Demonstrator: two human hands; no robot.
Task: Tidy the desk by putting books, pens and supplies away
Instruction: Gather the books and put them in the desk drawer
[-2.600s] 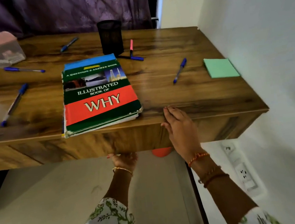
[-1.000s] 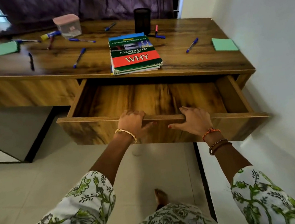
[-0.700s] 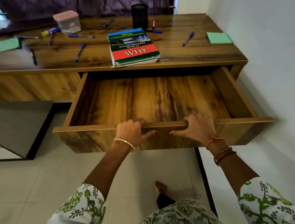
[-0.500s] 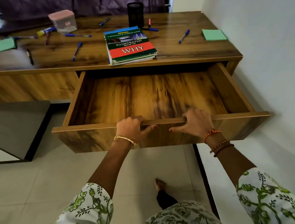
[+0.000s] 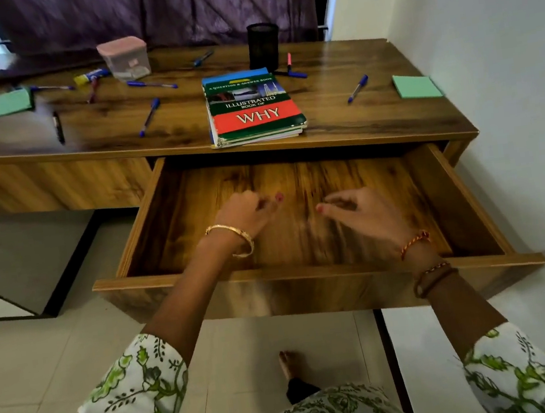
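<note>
The wooden drawer [image 5: 310,272] under the desk stands pulled fully out, with nothing inside it. My left hand [image 5: 246,214] and my right hand [image 5: 362,210] hover over the drawer's inside, fingers loosely curled, holding nothing. A green and red book titled "Why" [image 5: 252,107] lies on a small stack at the desk's front edge, just above the drawer. Several blue pens lie scattered on the desk, one [image 5: 149,116] left of the book and another [image 5: 357,88] to its right. A black mesh pen holder [image 5: 264,46] stands behind the book.
Green sticky-note pads lie at the desk's right [image 5: 416,86] and left [image 5: 8,103]. A clear box with a pink lid [image 5: 124,58] sits at the back. A white wall runs close along the drawer's right side. My foot [image 5: 288,364] is on the tiled floor below.
The drawer was pulled out from shut to fully open. Both hands have let go of its front edge and moved forward over the inside.
</note>
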